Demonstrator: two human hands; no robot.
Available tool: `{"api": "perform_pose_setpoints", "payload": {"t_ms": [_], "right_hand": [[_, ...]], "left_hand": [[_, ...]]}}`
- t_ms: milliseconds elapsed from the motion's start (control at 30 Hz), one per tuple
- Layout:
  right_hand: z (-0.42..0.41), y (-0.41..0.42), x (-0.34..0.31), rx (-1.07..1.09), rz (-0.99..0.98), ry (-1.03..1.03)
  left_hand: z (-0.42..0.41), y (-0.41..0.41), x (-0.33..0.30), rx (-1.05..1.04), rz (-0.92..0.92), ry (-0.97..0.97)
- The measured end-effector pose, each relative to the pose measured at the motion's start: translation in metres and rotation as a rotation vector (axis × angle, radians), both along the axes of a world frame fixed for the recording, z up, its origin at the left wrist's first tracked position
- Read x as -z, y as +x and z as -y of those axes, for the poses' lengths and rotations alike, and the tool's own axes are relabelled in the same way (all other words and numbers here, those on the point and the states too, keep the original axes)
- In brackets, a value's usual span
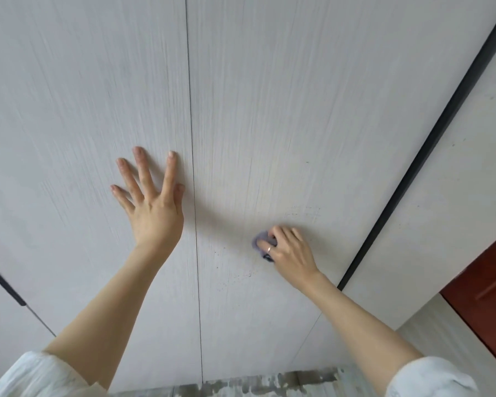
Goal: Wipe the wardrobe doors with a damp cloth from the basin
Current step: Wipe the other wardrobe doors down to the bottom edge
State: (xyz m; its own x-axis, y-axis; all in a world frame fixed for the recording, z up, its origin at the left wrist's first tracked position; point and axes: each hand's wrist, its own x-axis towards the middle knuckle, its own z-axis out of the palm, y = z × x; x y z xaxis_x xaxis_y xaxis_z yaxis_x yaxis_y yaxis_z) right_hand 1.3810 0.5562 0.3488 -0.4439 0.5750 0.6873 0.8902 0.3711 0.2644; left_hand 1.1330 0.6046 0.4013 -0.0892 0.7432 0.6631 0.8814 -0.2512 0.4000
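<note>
I see the cloth [259, 242] bunched under my right hand [288, 249], pressed against the right door [269, 110]. Only a small lilac wad of it shows, poking out on the thumb side of the hand; the rest is hidden beneath the palm and curled fingers. It sits low on that door, roughly midway between the centre seam [194, 173] and the dark strip [430, 144] along the door's right edge. A few faint dark specks lie on the panel just below and left of it.

Count: two doors in front of me, left door [83, 96] and right, meeting at one thin seam; one cloth; two hands; one ring [269, 249] on a right finger; two rolled white sleeves [35, 373] at the bottom corners.

My left hand [152, 202] lies flat on the left door, fingers straight and spread, holding nothing, thumb close beside the seam. Its forearm is bare and reaches up from the lower left. My right hand grips the cloth with fingers bent over it, knuckles raised, wrist angled in from the lower right, forearm also bare. A red-brown panel [487, 296] shows at the far right.
</note>
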Motion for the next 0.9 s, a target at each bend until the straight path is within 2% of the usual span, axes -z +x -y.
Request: {"api": "perform_pose_setpoints", "payload": {"t_ms": [100,233,333,433,567,667,767,900], "right_hand": [[-0.001,0.018,-0.017,0.027,-0.037,0.022],[-0.013,0.028,-0.092,0.134,-0.271,0.297],[-0.021,0.033,-0.130,0.190,-0.426,0.402],[-0.019,0.029,-0.106,0.165,-0.407,0.346],[0.001,0.032,-0.034,0.196,-0.251,0.094],[0.013,0.044,-0.019,0.230,-0.144,-0.023],[0.010,0.057,-0.048,0.246,-0.206,0.037],[-0.004,0.075,-0.110,0.336,-0.385,0.294]], "left_hand": [[0.000,0.001,0.000,0.000,-0.003,-0.003],[0.003,0.008,0.000,-0.006,0.042,-0.023],[0.004,0.009,0.000,-0.005,0.066,-0.023],[0.004,0.009,0.001,0.001,0.070,-0.021],[0.003,0.009,0.000,0.001,0.065,-0.024],[0.003,0.009,0.001,0.004,0.065,-0.022],[0.003,0.010,0.002,0.006,0.071,-0.022],[0.000,0.009,0.003,0.007,0.071,0.003]]}}
